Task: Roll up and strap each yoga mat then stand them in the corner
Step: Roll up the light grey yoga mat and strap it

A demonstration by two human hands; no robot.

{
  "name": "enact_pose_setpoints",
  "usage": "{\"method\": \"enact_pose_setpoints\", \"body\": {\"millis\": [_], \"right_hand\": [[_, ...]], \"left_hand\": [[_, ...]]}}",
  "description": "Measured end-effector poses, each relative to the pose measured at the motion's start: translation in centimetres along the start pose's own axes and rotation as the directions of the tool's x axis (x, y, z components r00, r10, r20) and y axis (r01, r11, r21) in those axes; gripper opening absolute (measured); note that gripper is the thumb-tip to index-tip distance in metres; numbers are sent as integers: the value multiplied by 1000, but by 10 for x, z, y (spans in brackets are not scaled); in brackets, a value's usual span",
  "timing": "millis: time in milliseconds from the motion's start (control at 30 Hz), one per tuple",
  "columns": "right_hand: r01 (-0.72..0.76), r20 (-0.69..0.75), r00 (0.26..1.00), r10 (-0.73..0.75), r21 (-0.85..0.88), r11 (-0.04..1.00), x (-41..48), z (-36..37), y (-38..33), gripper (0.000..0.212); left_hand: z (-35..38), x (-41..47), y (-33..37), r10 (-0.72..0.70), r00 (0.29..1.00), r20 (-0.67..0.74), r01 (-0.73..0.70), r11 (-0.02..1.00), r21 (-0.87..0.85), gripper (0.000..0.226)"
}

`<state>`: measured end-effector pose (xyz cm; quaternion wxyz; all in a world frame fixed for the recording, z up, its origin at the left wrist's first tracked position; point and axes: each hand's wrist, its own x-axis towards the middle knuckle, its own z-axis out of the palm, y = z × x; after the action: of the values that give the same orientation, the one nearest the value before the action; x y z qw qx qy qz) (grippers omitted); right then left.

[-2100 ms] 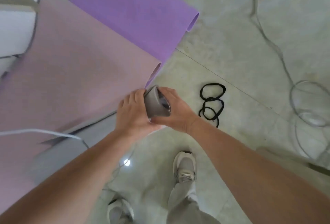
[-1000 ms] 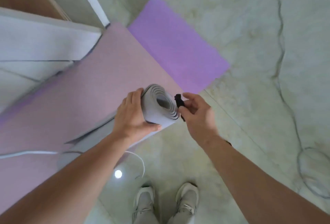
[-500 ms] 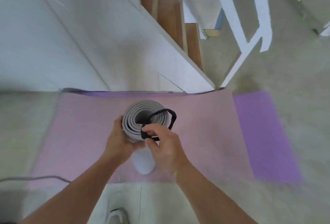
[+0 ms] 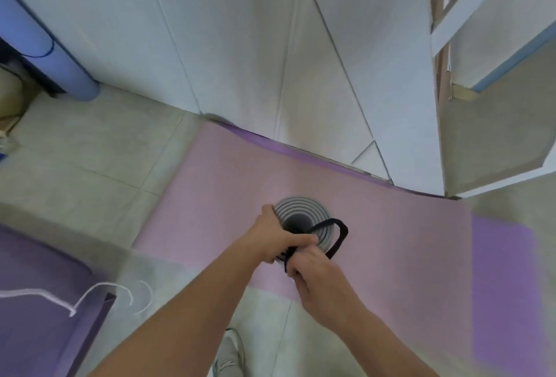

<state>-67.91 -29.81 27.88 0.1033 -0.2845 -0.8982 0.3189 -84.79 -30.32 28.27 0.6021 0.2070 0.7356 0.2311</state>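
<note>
Strap has moved from beside mat onto its end, right hand pinching it, left hand gripping mat: strapping begun.

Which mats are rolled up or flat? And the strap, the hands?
Grey foam yoga mat: rolled, held on end, unstrapped.
Black strap loop: open, not yet round the roll.
Left hand: grips the grey roll.
Right hand: pinches the strap.
Pink yoga mat: unrolled on the floor.
Purple yoga mat: unrolled, partly under the pink one.
Blue yoga mat: rolled, upright by the wall.
</note>
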Motion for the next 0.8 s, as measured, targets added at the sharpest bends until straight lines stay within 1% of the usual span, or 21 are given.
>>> {"method": "enact_pose_setpoints", "body": {"millis": [33,67,167,200,267,333,400,433,500,567,600,633,700,733,767,800], "right_hand": [[17,13,1000,-17,-18,1000,1,1,-1,27],[22,16,1000,-22,-31,999,0,0,0,29],[20,-15,1000,-21,-65,998,-10,-7,8,28],[15,-20,1000,-16,-82,997,-16,-10,12,29],[-7,-40,999,2,-117,993,-29,-13,20,33],[-30,-80,997,16,-182,983,-40,-14,28,35],[-78,-163,986,38,-250,965,-52,-16,31,27],[-113,-216,975,58,-257,960,-58,-17,32,19],[-182,-297,948,113,-216,959,-73,-21,30,7],[-272,-308,928,210,-175,946,-89,-26,31,9],[-341,-301,911,281,-170,924,-95,-30,34,13],[-436,-301,877,375,-170,884,-98,-32,38,18],[-648,-272,756,595,-179,741,-97,-39,50,25],[-718,-238,696,678,-194,669,-93,-42,57,25],[-750,-220,661,717,-213,626,-89,-45,65,24],[-761,-211,647,733,-223,609,-85,-49,74,24]], "left_hand": [[5,4,0,-3,999,-39,4,1000,24,104],[12,6,0,18,996,-82,-15,999,39,95],[39,9,-1,116,967,-227,-74,980,186,52],[48,7,0,144,957,-253,-84,968,235,44],[63,5,2,205,945,-254,-128,949,289,37],[77,6,5,252,936,-246,-171,936,307,31],[91,9,8,290,920,-263,-195,922,333,30],[97,11,9,300,916,-267,-199,917,347,31],[106,13,12,320,906,-278,-204,904,375,32],[108,15,15,331,898,-289,-206,899,387,31],[107,17,17,327,898,-294,-203,901,384,30],[107,17,18,319,901,-293,-195,903,382,29],[108,14,18,314,904,-291,-190,903,386,31],[111,13,19,315,902,-294,-190,903,386,32],[114,11,19,311,902,-298,-185,905,384,34],[118,9,18,305,903,-302,-179,907,381,35]]}}
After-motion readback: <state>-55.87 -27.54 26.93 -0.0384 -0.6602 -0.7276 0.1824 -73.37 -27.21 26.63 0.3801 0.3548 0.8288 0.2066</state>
